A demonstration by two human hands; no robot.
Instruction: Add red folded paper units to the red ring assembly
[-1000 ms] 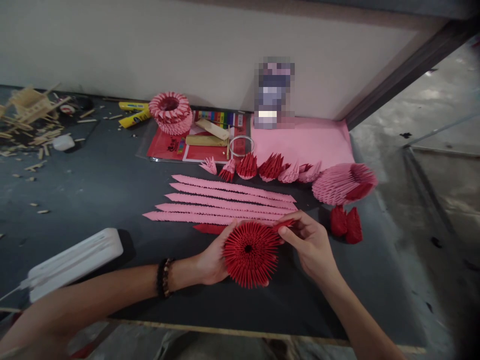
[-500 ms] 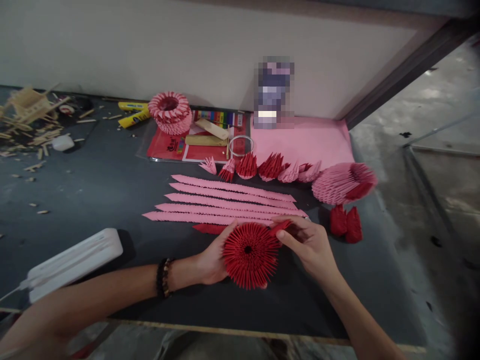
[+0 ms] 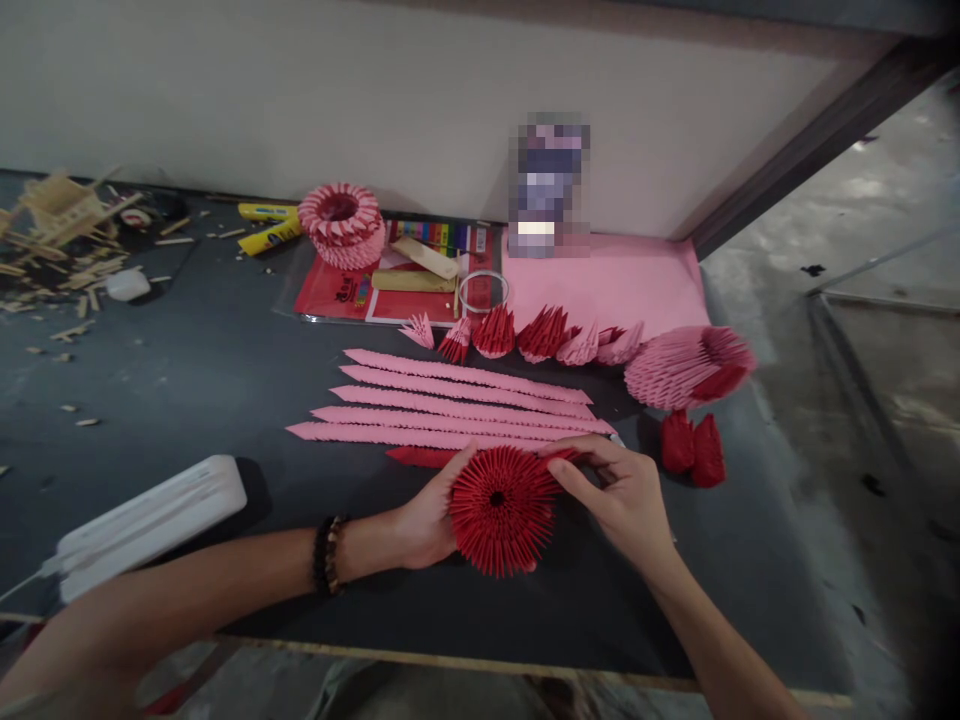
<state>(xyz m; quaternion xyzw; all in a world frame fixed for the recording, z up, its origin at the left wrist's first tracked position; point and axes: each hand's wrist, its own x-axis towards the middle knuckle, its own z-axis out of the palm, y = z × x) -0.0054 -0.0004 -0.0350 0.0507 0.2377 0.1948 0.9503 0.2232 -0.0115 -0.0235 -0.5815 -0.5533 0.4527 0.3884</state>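
The red spiked folded-paper disc (image 3: 501, 508) lies near-centre on the dark surface (image 3: 225, 400). The left hand (image 3: 424, 520) clasps its left rim, likely as a brace; the right hand (image 3: 622, 495) pinches a small red folded-paper piece (image 3: 561, 457) against the far-right rim.

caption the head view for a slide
Left hand holds a red paper ring, right hand pinches a piece at its rim, pink strips behind

Spiky red paper disc (image 3: 501, 508) — upright, small red piece (image 3: 559, 457) at its rim.
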